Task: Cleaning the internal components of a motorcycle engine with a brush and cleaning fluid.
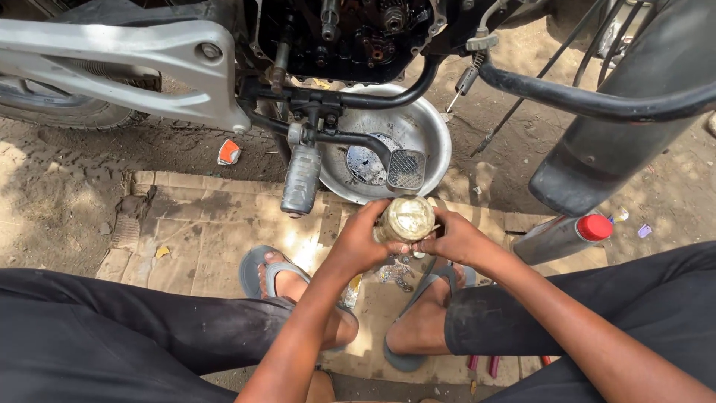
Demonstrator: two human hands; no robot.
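Both my hands hold a round, greasy metal engine part [406,218] with a pale yellowish face, just above my feet. My left hand [360,240] wraps its left side. My right hand [453,239] pinches its right edge with the fingertips. Directly beyond it sits a dented metal bowl [432,133] with dark oil and a small mesh strainer [406,169] inside, under the open motorcycle engine [350,33]. A few small metal bits [397,273] lie on the cardboard between my sandalled feet.
A footpeg [300,179] hangs in front of the bowl on the black frame. The exhaust pipe [619,134] fills the right. A dark bottle with a red cap [564,236] lies at right. Red-handled pliers [483,366] lie near my right leg. Flattened cardboard [201,231] covers the dirt.
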